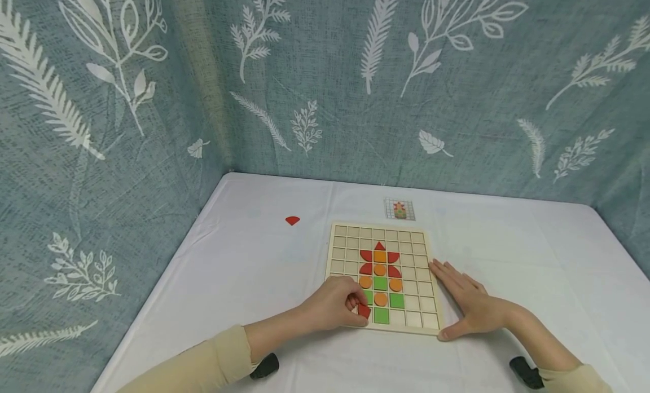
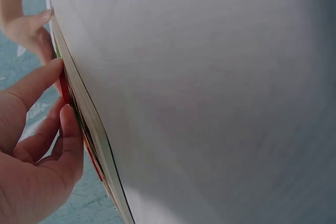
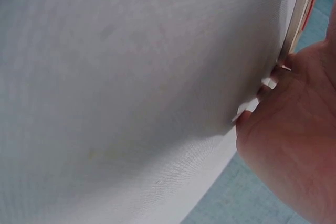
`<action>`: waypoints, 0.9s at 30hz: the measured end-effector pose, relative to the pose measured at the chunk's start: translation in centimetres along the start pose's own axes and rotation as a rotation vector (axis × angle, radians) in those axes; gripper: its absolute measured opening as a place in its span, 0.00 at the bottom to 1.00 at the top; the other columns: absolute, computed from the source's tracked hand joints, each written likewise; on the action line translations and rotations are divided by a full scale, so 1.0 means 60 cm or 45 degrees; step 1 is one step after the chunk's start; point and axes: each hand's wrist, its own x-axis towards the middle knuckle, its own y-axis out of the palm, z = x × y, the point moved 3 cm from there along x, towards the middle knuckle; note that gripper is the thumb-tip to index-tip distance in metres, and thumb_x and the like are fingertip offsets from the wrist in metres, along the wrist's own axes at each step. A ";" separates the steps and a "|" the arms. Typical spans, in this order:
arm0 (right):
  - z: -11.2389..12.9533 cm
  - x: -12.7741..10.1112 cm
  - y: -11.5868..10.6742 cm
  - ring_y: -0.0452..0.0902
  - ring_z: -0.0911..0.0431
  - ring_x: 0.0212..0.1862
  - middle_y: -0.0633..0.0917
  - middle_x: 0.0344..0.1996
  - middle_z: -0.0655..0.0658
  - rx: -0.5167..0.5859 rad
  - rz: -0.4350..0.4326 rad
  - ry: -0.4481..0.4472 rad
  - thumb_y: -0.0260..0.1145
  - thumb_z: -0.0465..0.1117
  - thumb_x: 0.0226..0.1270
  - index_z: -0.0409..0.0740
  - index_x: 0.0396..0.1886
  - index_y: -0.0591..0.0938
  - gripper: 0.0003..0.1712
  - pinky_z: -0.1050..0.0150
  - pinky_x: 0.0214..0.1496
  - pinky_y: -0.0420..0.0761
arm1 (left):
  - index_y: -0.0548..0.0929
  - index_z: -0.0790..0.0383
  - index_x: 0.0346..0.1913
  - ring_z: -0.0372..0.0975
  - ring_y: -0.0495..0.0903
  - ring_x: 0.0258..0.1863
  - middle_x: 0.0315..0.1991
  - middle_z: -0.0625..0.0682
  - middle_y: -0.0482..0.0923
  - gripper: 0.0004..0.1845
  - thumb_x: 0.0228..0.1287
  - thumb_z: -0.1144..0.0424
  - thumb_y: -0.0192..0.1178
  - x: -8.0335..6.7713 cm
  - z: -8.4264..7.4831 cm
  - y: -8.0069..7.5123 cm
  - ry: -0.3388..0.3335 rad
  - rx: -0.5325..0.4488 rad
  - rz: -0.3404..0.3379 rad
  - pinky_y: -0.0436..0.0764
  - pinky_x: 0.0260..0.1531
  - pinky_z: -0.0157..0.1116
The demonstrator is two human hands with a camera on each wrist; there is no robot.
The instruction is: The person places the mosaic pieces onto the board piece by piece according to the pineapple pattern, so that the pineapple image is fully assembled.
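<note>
A wooden grid board [image 1: 418, 288] lies on the table, with several coloured flat pieces set in its squares. Between thumb and fingers my left hand [image 1: 332, 304] pinches a red piece [image 1: 363, 310] over the lower left of the pattern. Fingers partly cover that piece, so its full outline is hidden; the left wrist view shows the red piece [image 2: 64, 87] edge-on. Beside it are a green square [image 1: 381, 316] and an orange circle [image 1: 380, 299]. My right hand [image 1: 469, 305] rests along the board's right side, its fingers straight and its thumb at the near right corner.
A loose red fan-shaped piece [image 1: 292, 220] lies on the white cloth [image 1: 274, 257], left of the board. Behind the board is a small pattern card [image 1: 399, 209]. Blue-green leafy curtains [image 1: 345, 128] stand at the back and left of the table.
</note>
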 end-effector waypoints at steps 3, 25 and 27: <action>0.000 0.000 0.000 0.38 0.33 0.74 0.44 0.77 0.38 -0.004 -0.001 0.001 0.76 0.67 0.43 0.45 0.79 0.41 0.75 0.30 0.66 0.44 | 0.86 0.61 0.29 0.29 0.70 0.24 0.21 0.44 0.74 0.08 0.47 0.67 0.76 0.001 -0.003 0.001 0.005 -0.033 0.001 0.73 0.28 0.25; 0.002 0.000 -0.001 0.37 0.33 0.74 0.44 0.77 0.38 0.004 -0.002 0.002 0.76 0.67 0.43 0.45 0.79 0.41 0.75 0.30 0.65 0.45 | 0.88 0.64 0.36 0.30 0.73 0.25 0.24 0.42 0.77 0.08 0.52 0.67 0.73 0.004 0.012 -0.027 -0.096 -0.164 -0.045 0.76 0.28 0.27; 0.002 0.000 -0.001 0.37 0.33 0.74 0.44 0.77 0.38 0.003 -0.001 0.009 0.76 0.67 0.43 0.45 0.79 0.41 0.75 0.30 0.65 0.45 | 0.88 0.63 0.37 0.32 0.74 0.26 0.25 0.42 0.77 0.09 0.53 0.66 0.73 0.005 0.020 -0.040 -0.140 -0.181 -0.080 0.76 0.29 0.29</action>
